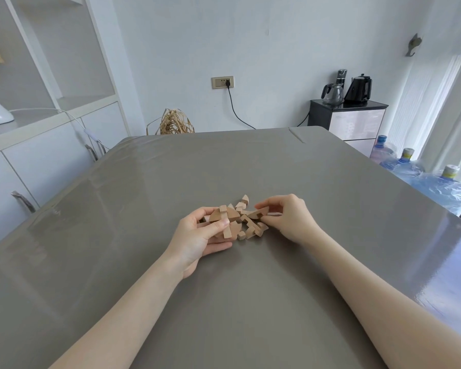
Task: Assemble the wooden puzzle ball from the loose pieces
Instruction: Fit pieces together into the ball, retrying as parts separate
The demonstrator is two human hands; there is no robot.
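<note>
Wooden ball part (222,221): held in the left hand (200,235), middle of the grey surface (330,182).
Right hand (288,217): pinches one curved piece (258,213).
Loose pieces (250,227): piled between both hands.

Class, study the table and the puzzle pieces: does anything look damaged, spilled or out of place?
Nothing stands out. The left hand holds a partly built cluster, the right hand pinches one piece, and the loose pieces lie together on the table.
</note>
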